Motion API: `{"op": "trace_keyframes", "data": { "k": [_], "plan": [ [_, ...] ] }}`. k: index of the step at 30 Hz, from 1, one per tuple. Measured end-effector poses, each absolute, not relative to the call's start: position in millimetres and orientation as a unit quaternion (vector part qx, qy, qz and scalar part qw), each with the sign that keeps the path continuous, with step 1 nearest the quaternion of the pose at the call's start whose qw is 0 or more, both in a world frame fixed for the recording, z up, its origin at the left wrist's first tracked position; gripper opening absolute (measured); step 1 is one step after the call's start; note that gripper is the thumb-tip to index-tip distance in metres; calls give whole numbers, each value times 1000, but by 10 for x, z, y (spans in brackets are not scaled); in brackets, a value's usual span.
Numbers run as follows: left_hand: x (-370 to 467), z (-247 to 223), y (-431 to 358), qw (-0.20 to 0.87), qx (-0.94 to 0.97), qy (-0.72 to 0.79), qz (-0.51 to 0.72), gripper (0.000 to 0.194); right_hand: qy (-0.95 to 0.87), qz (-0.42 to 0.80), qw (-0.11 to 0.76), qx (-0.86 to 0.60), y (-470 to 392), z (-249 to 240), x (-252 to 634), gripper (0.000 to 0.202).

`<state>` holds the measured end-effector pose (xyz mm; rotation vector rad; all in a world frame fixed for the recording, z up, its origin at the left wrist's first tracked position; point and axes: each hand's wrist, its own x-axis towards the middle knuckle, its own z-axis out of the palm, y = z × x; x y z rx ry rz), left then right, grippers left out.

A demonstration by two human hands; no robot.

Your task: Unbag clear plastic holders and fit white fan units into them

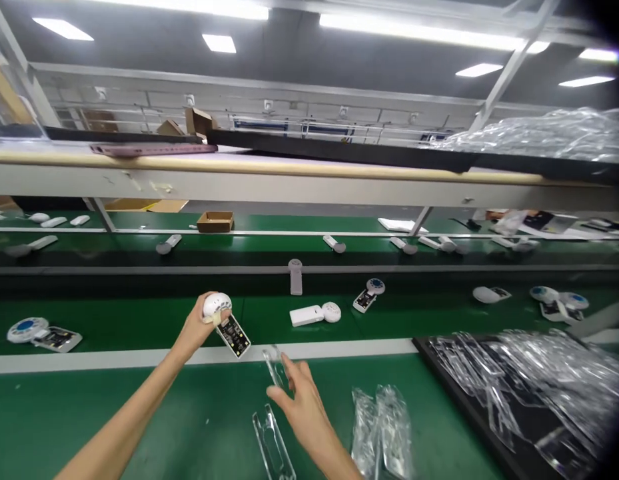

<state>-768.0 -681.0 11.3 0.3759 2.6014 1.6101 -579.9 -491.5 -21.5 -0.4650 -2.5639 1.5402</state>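
My left hand (193, 328) is closed on the round head of a white handheld fan (232, 335). Its handle tilts down to the right, and a dark circuit board shows in the uncovered side. My right hand (303, 399) has thumb and fingers apart, right beside a clear plastic cover (274, 365); whether they touch is hard to tell. Below that, a second clear plastic cover (273, 443) lies on the green bench (189, 427). Clear wrapped packets (382, 430) lie to the right of my right hand.
Ahead on the green belt lie a closed white fan (306, 315), a pinkish fan (296, 279) and several with bare boards, one (369, 295) among them. A black tray (459, 400) of clear plastic parts stands at right. An overhead shelf (289, 187) spans the line.
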Motion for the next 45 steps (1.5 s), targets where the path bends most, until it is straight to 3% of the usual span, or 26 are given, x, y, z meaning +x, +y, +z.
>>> {"op": "trace_keyframes", "data": {
  "k": [7, 17, 22, 26, 29, 33, 37, 42, 45],
  "plan": [
    [-7160, 430, -6415, 143, 7, 735, 663, 56, -923, 352, 153, -36, -5121, 45, -6013, 59],
    [-6997, 422, -6256, 173, -36, 713, 679, 54, -947, 269, 155, -80, -5184, -121, -6046, 51],
    [-6952, 265, -6261, 174, -59, 652, 735, 58, -940, 321, 78, -83, -5066, -190, -6021, 58],
    [-6807, 44, -6233, 212, -46, 518, 827, 60, -928, 352, 118, -31, -5002, -225, -6004, 60],
    [-6682, -86, -6217, 258, -86, 488, 829, 55, -911, 390, 135, 11, -5020, -328, -6015, 53],
    [-6588, -97, -6197, 142, -116, 559, 808, 47, -834, 521, 154, -98, -5079, -498, -6203, 43],
    [-6478, -77, -6193, 23, -67, 594, 801, 45, -718, 618, 142, -287, -5124, -524, -6443, 59],
    [-6321, -87, -6309, 45, -48, 603, 795, 41, -742, 580, 206, -267, -5281, -369, -6528, 61],
    [-6526, -76, -6449, 47, -67, 622, 779, 41, -793, 535, 176, -233, -5382, -349, -6648, 60]
  ]
}}
